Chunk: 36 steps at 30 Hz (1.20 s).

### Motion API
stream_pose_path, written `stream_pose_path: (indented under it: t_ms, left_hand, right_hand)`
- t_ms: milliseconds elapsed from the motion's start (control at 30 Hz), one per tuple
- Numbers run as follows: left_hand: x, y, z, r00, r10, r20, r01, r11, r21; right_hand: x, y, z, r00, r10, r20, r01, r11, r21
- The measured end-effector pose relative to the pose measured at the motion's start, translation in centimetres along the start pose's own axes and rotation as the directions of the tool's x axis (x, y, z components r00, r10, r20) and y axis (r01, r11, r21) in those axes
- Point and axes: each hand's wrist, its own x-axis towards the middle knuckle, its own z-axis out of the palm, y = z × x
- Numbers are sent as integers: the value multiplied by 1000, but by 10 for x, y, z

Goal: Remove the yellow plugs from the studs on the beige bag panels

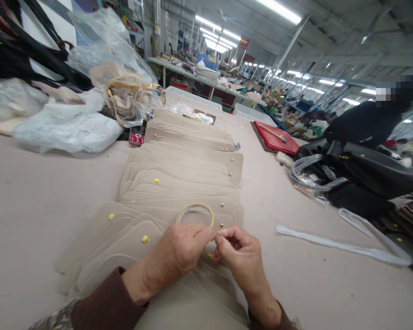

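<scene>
Left hand and right hand pinch fingers shut on what may be tape; just beyond, a yellow ring and beige panels, few bearing yellow tabs.

Ring: yellow rim, pale inner band.
Panels: plain beige, down the table's middle.
Tags: bright yellow, on the panels.
Studs: gold.
Table: pale pinkish beige.
Sleeves: dark brown; camouflage patch at the near edge.
Mat: red, far right side.
Bags: black, right edge.
Strip: white.
</scene>
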Motion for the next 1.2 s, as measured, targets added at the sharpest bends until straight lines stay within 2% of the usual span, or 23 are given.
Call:
stream_pose_path:
  t_ms: [67, 167, 267, 367, 433, 567, 667, 800, 933, 1067, 1133, 1200]
  left_hand:
    - [-1, 1, 3, 1000, 13, -28, -13, 1000, -13]
    - [-2, 0, 7, 999, -37, -28, 38, 999, 25]
    - [1, -5, 8, 979, -183, 90, 167, 971, 169]
    - [5, -6, 7, 926, -305, 220, 244, 933, 266]
    - [7, -5, 6, 907, -334, 258, 264, 926, 270]
    - [7, -4, 5, 900, -343, 268, 281, 928, 245]
    - [6, -4, 6, 900, -343, 269, 289, 931, 223]
    - [6, -4, 6, 891, -357, 280, 303, 928, 219]
    - [6, -4, 7, 895, -357, 266, 302, 926, 225]
    - [5, -5, 7, 893, -366, 262, 308, 921, 239]
    - [5, -5, 8, 892, -368, 262, 310, 921, 237]
    - [6, -5, 8, 891, -369, 263, 314, 921, 230]
  right_hand:
    - [5, 3, -6, 994, 103, -47, -99, 991, 91]
    - [14, 12, -20, 982, 172, -85, -163, 981, 104]
    - [16, 21, -33, 987, 157, -31, -157, 988, 3]
    - [13, 25, -35, 996, 91, -3, -91, 987, -135]
    - [12, 26, -31, 1000, 29, 11, -26, 969, -245]
    - [17, 23, -23, 988, -145, 52, 153, 873, -462]
    - [22, 21, -21, 962, -259, 84, 261, 788, -557]
    - [27, 21, -20, 950, -282, 130, 302, 741, -600]
    - [30, 21, -20, 968, -223, 115, 247, 761, -599]
    - [29, 25, -26, 996, -85, -16, 63, 834, -549]
    - [25, 28, -31, 1000, -1, -15, -6, 891, -453]
    - [20, 31, -35, 1000, 5, 27, 6, 917, -398]
